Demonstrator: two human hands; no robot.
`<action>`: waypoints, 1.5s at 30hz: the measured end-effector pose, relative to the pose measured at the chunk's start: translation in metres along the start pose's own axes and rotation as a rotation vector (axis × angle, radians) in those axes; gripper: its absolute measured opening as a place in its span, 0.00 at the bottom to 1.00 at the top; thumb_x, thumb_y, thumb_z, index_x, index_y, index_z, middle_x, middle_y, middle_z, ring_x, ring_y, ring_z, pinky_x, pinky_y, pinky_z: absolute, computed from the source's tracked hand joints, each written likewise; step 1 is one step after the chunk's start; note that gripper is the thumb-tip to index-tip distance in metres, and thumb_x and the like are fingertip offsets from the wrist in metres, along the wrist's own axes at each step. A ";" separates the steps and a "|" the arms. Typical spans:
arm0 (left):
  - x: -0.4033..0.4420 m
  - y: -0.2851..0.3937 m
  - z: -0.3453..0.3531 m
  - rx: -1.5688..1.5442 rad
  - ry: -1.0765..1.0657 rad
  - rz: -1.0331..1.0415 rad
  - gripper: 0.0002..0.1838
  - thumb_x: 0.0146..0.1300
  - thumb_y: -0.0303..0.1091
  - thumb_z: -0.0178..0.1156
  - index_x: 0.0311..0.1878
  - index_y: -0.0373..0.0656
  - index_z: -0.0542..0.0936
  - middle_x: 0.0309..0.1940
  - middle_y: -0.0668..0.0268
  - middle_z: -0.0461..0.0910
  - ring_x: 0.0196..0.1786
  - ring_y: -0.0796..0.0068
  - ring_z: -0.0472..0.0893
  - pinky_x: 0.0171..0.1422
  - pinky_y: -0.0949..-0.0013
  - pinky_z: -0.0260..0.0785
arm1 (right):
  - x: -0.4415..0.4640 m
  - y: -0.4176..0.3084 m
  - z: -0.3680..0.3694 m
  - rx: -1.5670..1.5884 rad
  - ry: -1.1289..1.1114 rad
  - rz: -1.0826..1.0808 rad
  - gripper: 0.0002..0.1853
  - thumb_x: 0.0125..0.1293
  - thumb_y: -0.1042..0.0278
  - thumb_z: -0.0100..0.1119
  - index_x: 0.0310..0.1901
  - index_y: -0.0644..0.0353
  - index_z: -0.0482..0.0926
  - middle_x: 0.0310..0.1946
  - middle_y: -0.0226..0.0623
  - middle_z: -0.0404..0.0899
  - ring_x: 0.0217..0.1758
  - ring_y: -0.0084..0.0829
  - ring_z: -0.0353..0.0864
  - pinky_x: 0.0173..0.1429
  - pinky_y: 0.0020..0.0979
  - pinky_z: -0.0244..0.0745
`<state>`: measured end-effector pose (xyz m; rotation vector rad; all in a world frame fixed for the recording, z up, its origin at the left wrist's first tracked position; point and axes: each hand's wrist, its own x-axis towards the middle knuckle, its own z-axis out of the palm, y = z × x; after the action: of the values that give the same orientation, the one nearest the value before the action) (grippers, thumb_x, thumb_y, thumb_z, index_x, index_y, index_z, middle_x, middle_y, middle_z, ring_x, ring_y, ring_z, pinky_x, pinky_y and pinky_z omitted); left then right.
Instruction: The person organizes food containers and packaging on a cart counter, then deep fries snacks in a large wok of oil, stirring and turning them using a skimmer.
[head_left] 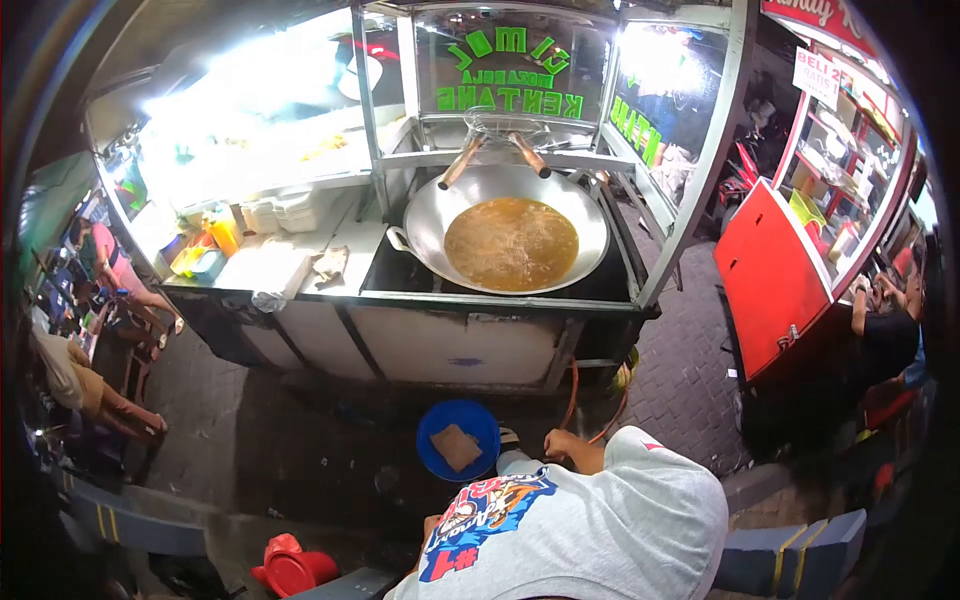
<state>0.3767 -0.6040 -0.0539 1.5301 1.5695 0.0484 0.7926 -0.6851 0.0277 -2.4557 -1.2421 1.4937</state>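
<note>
My right hand (560, 443) is low in front of me with its fingers curled, beside an orange hose (572, 395); whatever it may hold is hidden. Of my left arm only a sliver of skin shows past the grey shirt (620, 510), and the left fingers are hidden. A blue basin (428, 460) with a brown cloth (456, 447) in it stands on the ground near my foot. On the cart, a large wok (425, 215) holds bubbling brown oil (511, 243). Two wooden-handled wire strainers (490, 120) rest above its back rim.
The cart's front panel (450, 345) stands ahead. Sauce bottles (222, 232) and stacked boxes (292, 212) sit on its left counter. A red stall (770, 280) and a person (885, 325) are at the right. People (85, 385) are at the left; a red container (298, 572) lies bottom left.
</note>
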 end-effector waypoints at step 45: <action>-0.025 -0.033 0.000 0.131 0.027 0.200 0.16 0.57 0.35 0.46 0.29 0.35 0.80 0.28 0.48 0.80 0.35 0.52 0.80 0.42 0.56 0.71 | -0.001 -0.013 0.011 -0.027 0.020 -0.107 0.15 0.47 0.59 0.61 0.37 0.55 0.84 0.36 0.40 0.83 0.41 0.37 0.82 0.47 0.35 0.76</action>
<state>0.3466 -0.6320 -0.0596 1.7922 1.4602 0.0803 0.7760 -0.6809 0.0281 -2.3717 -1.3749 1.4317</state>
